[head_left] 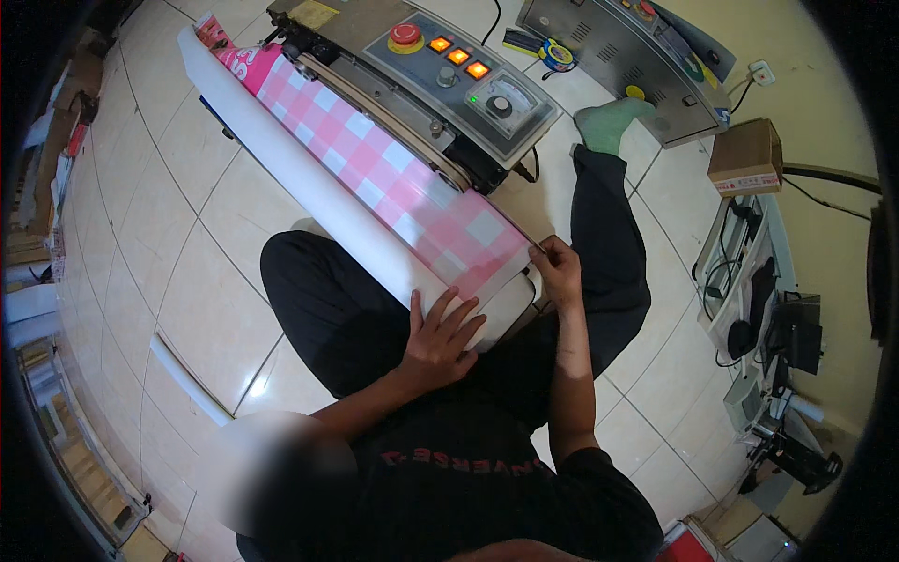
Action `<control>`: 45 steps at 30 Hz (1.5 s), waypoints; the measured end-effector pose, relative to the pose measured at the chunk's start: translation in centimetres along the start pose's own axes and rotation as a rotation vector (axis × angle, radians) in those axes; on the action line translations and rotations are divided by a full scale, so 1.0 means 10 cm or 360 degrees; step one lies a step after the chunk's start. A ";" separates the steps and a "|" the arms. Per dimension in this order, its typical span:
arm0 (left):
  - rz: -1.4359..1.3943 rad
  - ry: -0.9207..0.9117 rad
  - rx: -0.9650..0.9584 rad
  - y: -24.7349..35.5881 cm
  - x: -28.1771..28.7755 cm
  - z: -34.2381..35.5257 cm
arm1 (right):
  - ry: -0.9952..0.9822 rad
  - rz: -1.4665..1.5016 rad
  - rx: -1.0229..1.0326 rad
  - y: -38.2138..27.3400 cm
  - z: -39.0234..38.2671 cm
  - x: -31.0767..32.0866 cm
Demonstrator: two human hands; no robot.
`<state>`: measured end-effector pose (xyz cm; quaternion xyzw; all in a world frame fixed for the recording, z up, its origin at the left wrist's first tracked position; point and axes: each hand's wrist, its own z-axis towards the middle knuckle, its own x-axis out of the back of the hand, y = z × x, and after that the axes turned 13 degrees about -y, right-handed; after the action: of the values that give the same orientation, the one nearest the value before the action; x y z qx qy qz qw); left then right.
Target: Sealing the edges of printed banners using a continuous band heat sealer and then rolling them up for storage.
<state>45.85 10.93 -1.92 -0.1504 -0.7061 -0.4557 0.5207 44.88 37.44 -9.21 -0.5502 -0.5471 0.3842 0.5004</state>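
A long pink-and-white checked sheet (393, 183) runs diagonally along the near side of a sealing machine (412, 70). Its near edge curls over into a smooth white roll (309, 183) that reaches down to my lap. My left hand (438, 339) rests on the lower end of that roll, palm down with fingers spread. At the sheet's lower right corner, my right hand (560, 273) pinches the edge between thumb and fingers. The machine carries a red stop button (405, 36), three lit orange switches and a dial (499, 106).
A grey metal cabinet (618, 75) stands beyond the machine, with a tape roll (556, 54) near it. On the right are a cardboard box (744, 156) and a white tray (721, 300) with cables. A narrow white strip (190, 377) lies on the tiled floor at left.
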 end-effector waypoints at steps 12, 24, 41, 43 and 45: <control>-0.0131 0.0171 -0.0193 -0.33 0.10 0.12 | 0.0070 -0.0105 -0.0174 -0.44 0.17 -0.15; 0.0297 -0.0281 0.0077 -0.35 0.26 0.08 | 0.0114 -0.0606 -0.0082 -0.77 0.39 -0.31; 0.0208 -0.0087 0.0583 -0.58 0.36 0.12 | -0.0211 -0.0722 0.0017 -0.79 0.42 -0.23; 0.0274 -0.0026 0.0583 -0.64 0.33 0.14 | -0.0279 -0.0813 -0.0008 -0.81 0.43 -0.22; 0.0283 -0.0016 0.0593 -0.67 0.35 0.15 | -0.0321 -0.0965 0.0025 -0.78 0.44 -0.21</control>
<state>38.84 7.60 -2.18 -0.1156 -0.7648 -0.2688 0.5740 38.71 35.13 -2.80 -0.3174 -0.7300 0.2744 0.5395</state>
